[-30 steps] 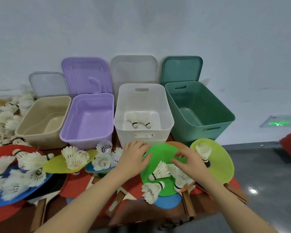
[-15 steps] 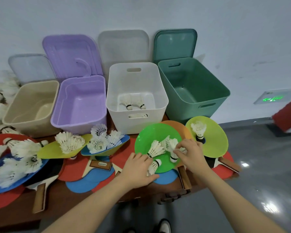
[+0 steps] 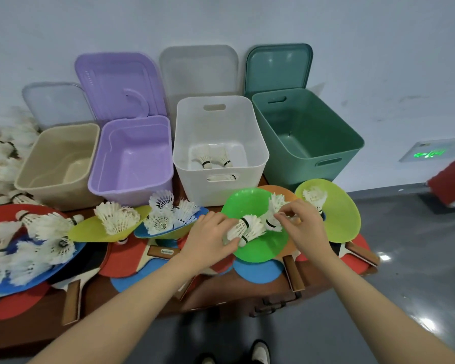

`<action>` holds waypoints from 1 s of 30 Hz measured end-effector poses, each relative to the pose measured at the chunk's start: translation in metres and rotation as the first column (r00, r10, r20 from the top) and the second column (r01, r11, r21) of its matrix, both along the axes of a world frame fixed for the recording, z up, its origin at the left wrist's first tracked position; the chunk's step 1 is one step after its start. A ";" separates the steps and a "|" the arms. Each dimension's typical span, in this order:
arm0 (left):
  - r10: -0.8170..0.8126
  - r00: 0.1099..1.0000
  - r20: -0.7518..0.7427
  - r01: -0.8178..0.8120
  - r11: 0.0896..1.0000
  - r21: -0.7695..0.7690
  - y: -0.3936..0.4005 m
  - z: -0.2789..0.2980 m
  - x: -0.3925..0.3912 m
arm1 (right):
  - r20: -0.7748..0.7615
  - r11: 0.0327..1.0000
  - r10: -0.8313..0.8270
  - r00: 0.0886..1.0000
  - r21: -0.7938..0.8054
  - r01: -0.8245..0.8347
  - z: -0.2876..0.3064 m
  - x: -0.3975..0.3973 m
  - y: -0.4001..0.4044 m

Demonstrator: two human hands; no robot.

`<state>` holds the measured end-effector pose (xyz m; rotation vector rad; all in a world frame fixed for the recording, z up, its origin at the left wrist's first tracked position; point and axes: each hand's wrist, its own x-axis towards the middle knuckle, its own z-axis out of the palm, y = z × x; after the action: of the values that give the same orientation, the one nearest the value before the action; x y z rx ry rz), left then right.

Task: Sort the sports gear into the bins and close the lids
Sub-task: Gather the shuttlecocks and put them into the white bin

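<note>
Both hands work over the green disc: left hand grasps two shuttlecocks, right hand pinches another; white bin sits directly behind, nearer the left.

A plain indoor room is shown, perhaps a sports storeroom or a corridor, though this cannot be told with certainty. A bare pale wall is seen behind, and a grey polished floor on which lamp light is reflected. A green lit sign, blurred, is set low in the wall. A brown wooden worktop is loaded with shuttlecocks, table tennis bats and flat coloured discs, and four open plastic bins are lined up against the wall.
</note>
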<state>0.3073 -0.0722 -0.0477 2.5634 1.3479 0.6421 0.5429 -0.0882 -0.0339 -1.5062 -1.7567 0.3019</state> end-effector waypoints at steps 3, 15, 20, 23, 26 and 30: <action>0.003 0.996 0.089 -0.014 0.992 0.124 0.018 0.025 -0.003 | -0.030 0.995 -0.001 1.000 0.099 0.004 0.023 -0.009 0.012; 0.228 0.974 0.013 -0.226 0.954 0.194 0.126 0.102 0.002 | -0.094 0.982 -0.009 0.996 0.189 0.027 0.095 -0.041 0.116; 0.363 0.925 -0.111 -0.355 0.931 0.087 0.137 0.096 0.006 | -0.048 0.998 -0.016 0.999 0.065 0.019 0.082 -0.039 0.142; 0.327 0.934 -0.143 -0.319 0.944 0.081 0.128 0.089 0.005 | 0.001 0.999 0.007 1.000 -0.036 -0.007 0.072 -0.032 0.139; 0.268 0.954 -0.136 -0.266 0.963 0.034 0.113 0.082 0.009 | 0.000 0.999 0.019 1.000 -0.038 -0.019 0.064 -0.023 0.121; 0.174 0.978 -0.112 -0.170 0.985 0.043 0.091 0.065 0.018 | 0.013 0.999 0.039 0.999 -0.019 -0.038 0.048 -0.008 0.090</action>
<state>0.3251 0.0186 0.0177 2.5645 1.6239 0.5541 0.5345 0.0023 0.0142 -1.4918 -1.7998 0.3289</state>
